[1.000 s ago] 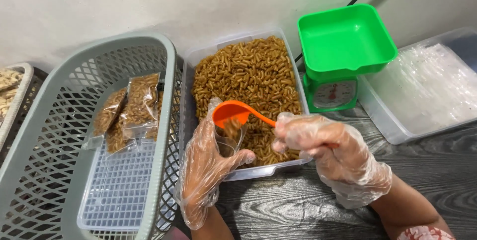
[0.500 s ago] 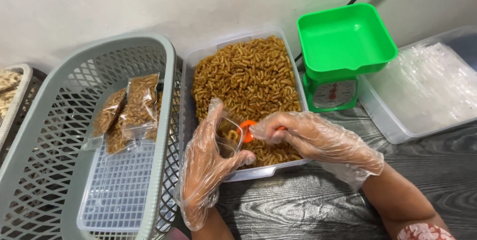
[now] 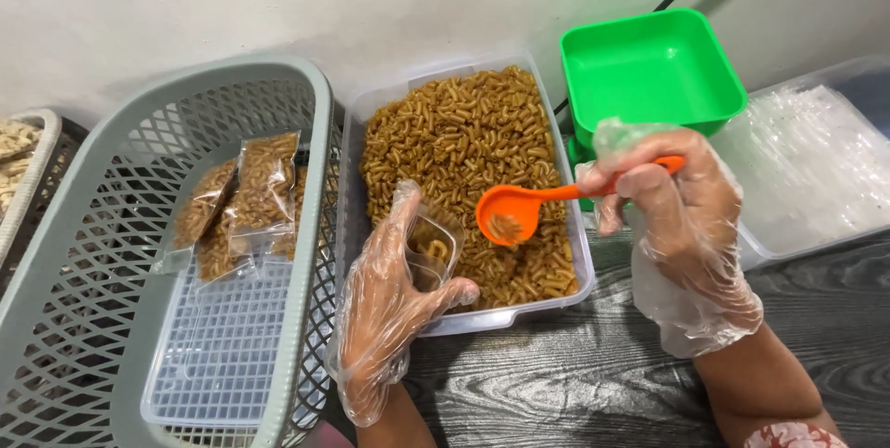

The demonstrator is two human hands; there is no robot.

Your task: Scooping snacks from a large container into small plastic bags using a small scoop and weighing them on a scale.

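Note:
My left hand [image 3: 389,304], in a thin clear glove, holds a small clear plastic bag [image 3: 431,249] open over the near end of a clear tub [image 3: 505,318] full of brown curled snack pieces [image 3: 459,137]. A few pieces lie in the bag. My right hand [image 3: 672,202], also gloved, grips the handle of an orange scoop [image 3: 510,214]. The scoop hangs over the tub, just right of the bag, with a few pieces in its bowl.
A grey lattice basket [image 3: 93,188] on the left holds several filled sealed bags [image 3: 246,202]. A green kitchen scale [image 3: 649,72] stands behind my right hand. A clear bin of empty plastic bags [image 3: 807,165] sits at far right. The tabletop [image 3: 556,383] is dark wood-grain.
The scoop tipped at the bag's mouth, dipped low beside it, then my right hand lifted it up and to the right with a few pieces in it. My left hand stayed put.

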